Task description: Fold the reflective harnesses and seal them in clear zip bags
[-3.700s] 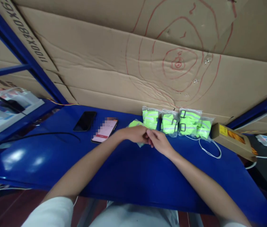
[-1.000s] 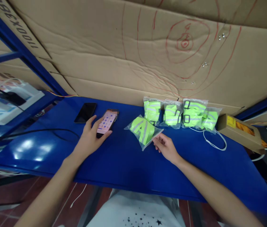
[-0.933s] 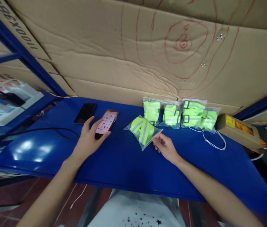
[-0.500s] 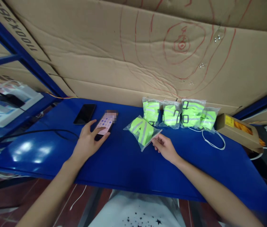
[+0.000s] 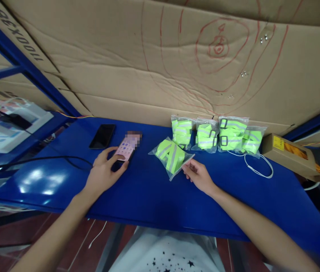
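My left hand (image 5: 105,170) is at the near end of a smartphone (image 5: 125,150) with a lit screen. Its fingers close about the phone's lower part, one finger lying over the screen and the thumb by the near right edge. My right hand (image 5: 198,173) pinches the zip edge of a clear plastic bag (image 5: 171,156) that holds a folded neon-yellow strap with grey reflective stripes. This bag lies tilted on the blue table (image 5: 148,196). Right of the left hand, part of the phone's top is blurred out.
A second phone (image 5: 102,136), screen dark, lies farther left. Several bagged neon straps (image 5: 206,136) stand along the cardboard wall (image 5: 105,75). At the right are a white cable loop (image 5: 258,172) and a cardboard box (image 5: 291,155). A black cable (image 5: 40,158) crosses the left side.
My left hand has drawn slightly back toward the phone's near end, its fingers nearer together. My right hand keeps its pinch on the bag. The whole view has shifted slightly.
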Available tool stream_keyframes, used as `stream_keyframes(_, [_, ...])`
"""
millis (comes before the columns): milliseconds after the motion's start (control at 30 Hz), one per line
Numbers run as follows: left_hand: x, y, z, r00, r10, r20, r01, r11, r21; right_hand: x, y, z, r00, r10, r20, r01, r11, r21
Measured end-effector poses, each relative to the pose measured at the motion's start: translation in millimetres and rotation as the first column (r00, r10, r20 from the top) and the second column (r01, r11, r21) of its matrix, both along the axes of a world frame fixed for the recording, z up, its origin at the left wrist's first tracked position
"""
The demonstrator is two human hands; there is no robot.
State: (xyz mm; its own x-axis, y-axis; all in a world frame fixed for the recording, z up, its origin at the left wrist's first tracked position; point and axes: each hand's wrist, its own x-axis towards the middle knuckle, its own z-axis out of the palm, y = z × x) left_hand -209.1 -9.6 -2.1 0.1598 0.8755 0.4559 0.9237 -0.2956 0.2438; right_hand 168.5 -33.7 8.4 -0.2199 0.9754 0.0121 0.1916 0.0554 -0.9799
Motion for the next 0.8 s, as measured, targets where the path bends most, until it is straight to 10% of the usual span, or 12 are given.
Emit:
stream_keyframes(433, [73,30,40.6,0.980,-0.195,0.025,0.192,0.977,0.094,0,1,0.3,1.000,-0.009,0.021,0.009,1.000,0.019])
stream_keyframes(633, [71,1,36.0,0.969,-0.200,0.148,0.194,0.979,0.056,-1,1,-1.7,1.000,0.004,0.021,-0.006,0.998,0.065])
stream_keyframes(800, [127,-28,53.3,0.860,-0.449,0.243,0.494,0.853,-0.169,-6,-12,5.4,0.998,0.024,0.065,-0.035,0.983,0.178])
